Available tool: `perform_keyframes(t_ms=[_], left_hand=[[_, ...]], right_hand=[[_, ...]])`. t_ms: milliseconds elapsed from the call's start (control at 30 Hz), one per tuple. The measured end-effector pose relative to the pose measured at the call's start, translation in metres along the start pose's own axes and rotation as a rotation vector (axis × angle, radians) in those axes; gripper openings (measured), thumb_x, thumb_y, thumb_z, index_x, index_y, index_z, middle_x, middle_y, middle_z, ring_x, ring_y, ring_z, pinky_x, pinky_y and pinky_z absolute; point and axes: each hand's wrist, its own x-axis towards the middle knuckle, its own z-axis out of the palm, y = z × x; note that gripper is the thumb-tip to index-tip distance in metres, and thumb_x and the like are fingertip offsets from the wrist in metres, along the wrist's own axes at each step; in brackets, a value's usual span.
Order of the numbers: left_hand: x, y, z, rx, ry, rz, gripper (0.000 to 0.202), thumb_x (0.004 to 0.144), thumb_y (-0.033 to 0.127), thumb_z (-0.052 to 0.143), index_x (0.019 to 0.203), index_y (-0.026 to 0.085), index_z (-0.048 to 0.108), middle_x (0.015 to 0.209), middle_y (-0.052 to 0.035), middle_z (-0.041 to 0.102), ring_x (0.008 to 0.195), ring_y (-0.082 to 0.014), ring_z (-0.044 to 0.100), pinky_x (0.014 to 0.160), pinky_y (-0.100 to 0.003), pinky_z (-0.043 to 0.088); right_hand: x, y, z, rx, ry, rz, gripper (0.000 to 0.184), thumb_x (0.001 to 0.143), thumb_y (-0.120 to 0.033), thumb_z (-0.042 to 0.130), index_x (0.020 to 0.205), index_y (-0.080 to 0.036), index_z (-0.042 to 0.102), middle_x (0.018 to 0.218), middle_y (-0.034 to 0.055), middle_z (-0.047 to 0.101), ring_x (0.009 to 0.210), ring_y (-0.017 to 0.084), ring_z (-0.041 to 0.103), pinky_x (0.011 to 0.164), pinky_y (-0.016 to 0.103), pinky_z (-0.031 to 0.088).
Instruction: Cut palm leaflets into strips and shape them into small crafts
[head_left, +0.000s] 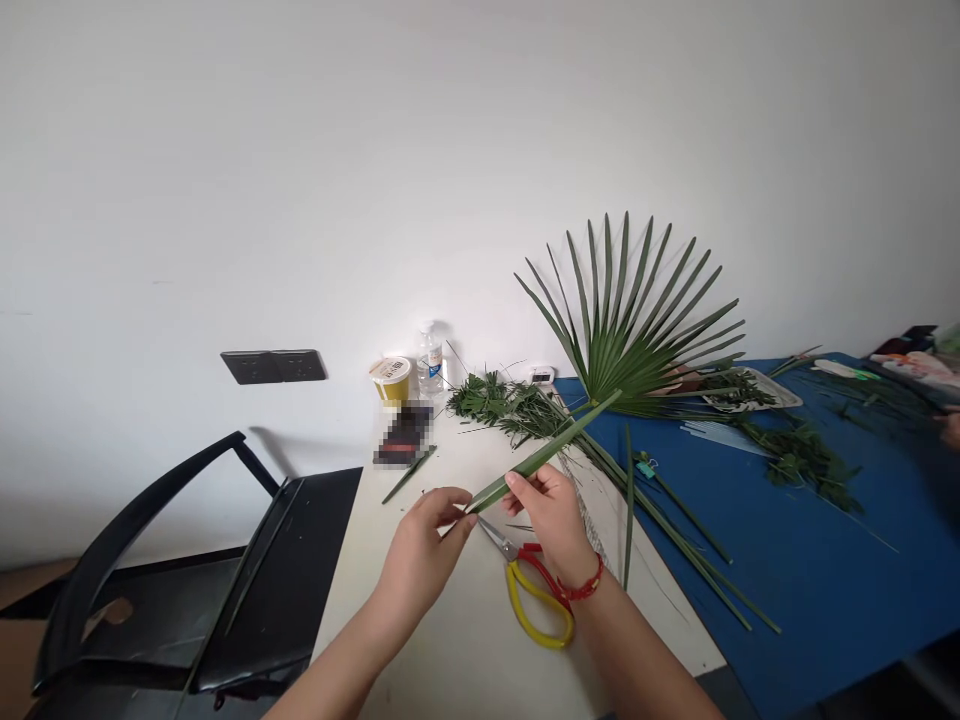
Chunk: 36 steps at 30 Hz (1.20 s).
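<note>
My left hand (431,535) pinches the near end of a long green palm leaf strip (559,443). My right hand (551,510) grips the same strip a little further along, and has a red cord around its wrist. The strip slants up and to the right above the white table (450,640). Yellow and red scissors (532,590) lie on the table just under my right hand.
A fan palm leaf (637,320) stands at the back on a blue cloth (810,540), with loose leaf strips and green cuttings (502,400). A yellow cup (392,381), a water bottle (430,362) and a black chair (187,590) are on the left.
</note>
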Motion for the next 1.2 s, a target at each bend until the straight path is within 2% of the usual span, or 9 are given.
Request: perform_keyframes(t_ms=[267,433,633,733,867,967,1067,1133,1200], left_hand=[[0.006,-0.014,0.017,-0.454,-0.075,-0.332,0.021,0.074,0.037,0.075,0.078,0.019,0.066,0.067,-0.0013,0.066,0.062,-0.0165,0.061,0.064,-0.029,0.049],[0.008,-0.019,0.017,-0.768,-0.136,-0.506,0.03,0.074,0.042,0.078,0.081,0.019,0.06,0.078,-0.0026,0.069,0.059,-0.0135,0.061,0.056,-0.026,0.049],[0.009,-0.03,0.017,-0.892,-0.232,-0.57,0.03,0.073,0.029,0.081,0.088,0.02,0.056,0.078,0.0004,0.068,0.066,-0.0143,0.068,0.068,-0.029,0.056],[0.009,-0.035,0.017,-0.887,-0.23,-0.573,0.033,0.073,0.027,0.082,0.093,0.02,0.057,0.079,-0.0011,0.069,0.07,-0.0156,0.07,0.072,-0.03,0.057],[0.009,-0.039,0.02,-0.868,-0.18,-0.572,0.037,0.072,0.03,0.083,0.095,0.019,0.057,0.084,-0.0047,0.073,0.073,-0.0172,0.072,0.076,-0.031,0.057],[0.008,-0.04,0.022,-0.847,-0.146,-0.551,0.038,0.072,0.032,0.083,0.096,0.019,0.056,0.086,-0.0066,0.074,0.074,-0.0176,0.072,0.079,-0.033,0.058],[0.008,-0.039,0.024,-0.824,-0.135,-0.522,0.037,0.074,0.034,0.082,0.095,0.02,0.055,0.087,-0.0072,0.075,0.075,-0.0175,0.072,0.081,-0.035,0.058],[0.007,-0.037,0.025,-0.81,-0.133,-0.51,0.037,0.073,0.035,0.081,0.094,0.02,0.055,0.085,-0.006,0.075,0.074,-0.0177,0.072,0.081,-0.035,0.058],[0.007,-0.036,0.025,-0.791,-0.131,-0.507,0.037,0.072,0.035,0.082,0.093,0.02,0.055,0.082,-0.0042,0.074,0.073,-0.0178,0.071,0.08,-0.035,0.058]], right_hand=[[0.013,0.01,0.003,0.053,-0.056,0.001,0.029,0.076,-0.042,0.079,0.074,-0.018,0.064,0.067,0.0005,0.067,0.064,0.018,0.067,0.063,0.031,0.056],[0.017,0.021,0.002,0.125,-0.08,0.054,0.034,0.081,-0.05,0.073,0.084,-0.019,0.059,0.078,0.0041,0.072,0.076,0.023,0.074,0.07,0.036,0.059],[0.023,0.029,-0.004,0.106,-0.027,0.102,0.037,0.081,-0.052,0.071,0.091,-0.021,0.054,0.077,0.0036,0.073,0.069,0.022,0.074,0.06,0.033,0.059],[0.026,0.033,-0.005,0.046,0.027,0.11,0.04,0.081,-0.047,0.071,0.103,-0.021,0.052,0.075,0.0022,0.072,0.063,0.02,0.071,0.057,0.032,0.059],[0.027,0.038,-0.006,-0.056,0.099,0.107,0.06,0.079,-0.041,0.073,0.125,-0.02,0.041,0.082,0.0017,0.07,0.06,0.019,0.067,0.054,0.031,0.056],[0.023,0.036,-0.007,-0.236,0.24,-0.021,0.074,0.078,-0.039,0.073,0.137,-0.021,0.032,0.099,0.0049,0.065,0.068,0.017,0.063,0.059,0.031,0.054],[0.016,0.034,-0.008,-0.395,0.338,-0.233,0.055,0.082,-0.037,0.068,0.129,-0.019,0.046,0.095,0.0038,0.059,0.076,0.017,0.056,0.07,0.031,0.051],[0.012,0.033,-0.006,-0.414,0.253,-0.23,0.035,0.085,-0.038,0.065,0.113,-0.018,0.06,0.083,0.0021,0.057,0.075,0.017,0.054,0.071,0.031,0.049],[0.009,0.034,-0.002,-0.387,0.123,-0.142,0.026,0.085,-0.038,0.066,0.1,-0.017,0.066,0.072,0.0002,0.056,0.067,0.017,0.053,0.065,0.03,0.047]])
